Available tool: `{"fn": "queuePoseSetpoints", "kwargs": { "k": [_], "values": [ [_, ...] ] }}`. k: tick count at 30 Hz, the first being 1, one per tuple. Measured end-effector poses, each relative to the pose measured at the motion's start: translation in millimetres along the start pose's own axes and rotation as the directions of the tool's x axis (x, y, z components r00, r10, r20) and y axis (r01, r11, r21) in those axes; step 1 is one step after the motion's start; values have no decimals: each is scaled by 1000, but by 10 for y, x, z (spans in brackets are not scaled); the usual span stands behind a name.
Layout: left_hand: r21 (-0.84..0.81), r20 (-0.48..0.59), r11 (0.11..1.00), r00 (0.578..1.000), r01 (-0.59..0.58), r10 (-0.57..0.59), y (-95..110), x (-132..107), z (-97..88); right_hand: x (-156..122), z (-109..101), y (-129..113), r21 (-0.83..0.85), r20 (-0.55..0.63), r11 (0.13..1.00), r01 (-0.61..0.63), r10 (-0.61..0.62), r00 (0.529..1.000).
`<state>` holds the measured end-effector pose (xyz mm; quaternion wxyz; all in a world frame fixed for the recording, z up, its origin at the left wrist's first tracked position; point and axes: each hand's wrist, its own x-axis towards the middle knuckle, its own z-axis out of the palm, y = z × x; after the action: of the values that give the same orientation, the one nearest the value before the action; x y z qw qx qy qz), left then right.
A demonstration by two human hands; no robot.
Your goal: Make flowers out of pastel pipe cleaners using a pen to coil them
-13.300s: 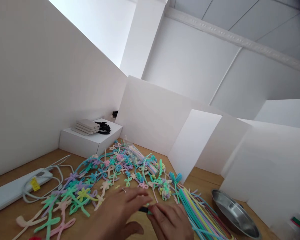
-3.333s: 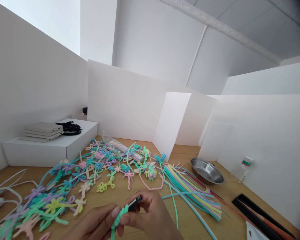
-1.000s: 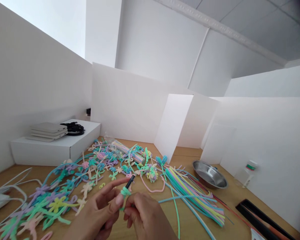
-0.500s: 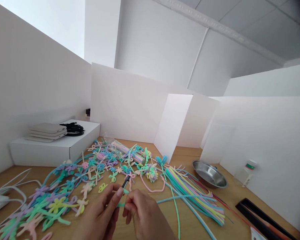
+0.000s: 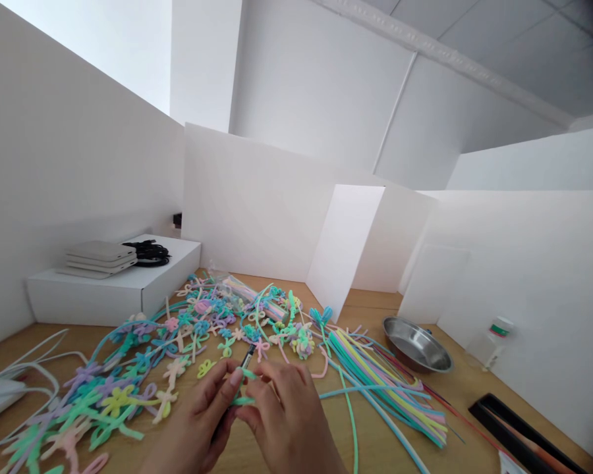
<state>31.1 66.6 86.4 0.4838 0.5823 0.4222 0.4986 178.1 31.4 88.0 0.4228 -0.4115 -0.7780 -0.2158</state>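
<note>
My left hand (image 5: 200, 415) is closed around a dark pen (image 5: 248, 356), which tilts up and away with its tip showing above my fingers. A mint-green pipe cleaner (image 5: 246, 400) is bent about the pen, with my left thumb pressed near it. From the right, my right hand (image 5: 289, 411) pinches the same pipe cleaner close to the pen, fingers curled. How far the pipe cleaner runs inside my hands is hidden. Just beyond them lie a pink pipe-cleaner flower (image 5: 261, 349) and a small yellow one (image 5: 205, 367).
Many pastel pipe-cleaner flowers (image 5: 116, 400) cover the left and middle of the table. A bundle of straight pipe cleaners (image 5: 385, 382) lies right, near a metal bowl (image 5: 418, 343) and black-handled tool (image 5: 514, 428). A white box (image 5: 89, 296) and white cables (image 5: 44, 368) are left.
My right hand has moved up and in against the pen, its fingers now over the green loop. The pen stands slightly more upright. The whole view has shifted a little.
</note>
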Motion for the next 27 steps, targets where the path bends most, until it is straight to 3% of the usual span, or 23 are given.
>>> {"fn": "queuePoseSetpoints", "kwargs": {
  "k": [5,9,14,17,23,27],
  "values": [
    [-74,32,989,992,126,-124,31,-28,71,-21,-12,28,1,49,999,49,-49,998],
    [-78,44,984,987,161,-158,23,-46,125,-54,5,32,34,50,999,37,-38,998],
    [-37,104,955,952,294,-289,158,-92,69,-80,34,54,59,27,996,65,-67,997],
    [-33,131,949,942,314,-307,241,-116,39,-80,26,52,61,27,996,61,-62,998],
    [-25,146,964,955,264,-258,181,-115,19,-78,10,8,202,42,969,-140,134,990],
    [-17,164,967,955,255,-249,159,-119,7,-82,34,-10,439,122,820,-368,352,928]
  ]
}}
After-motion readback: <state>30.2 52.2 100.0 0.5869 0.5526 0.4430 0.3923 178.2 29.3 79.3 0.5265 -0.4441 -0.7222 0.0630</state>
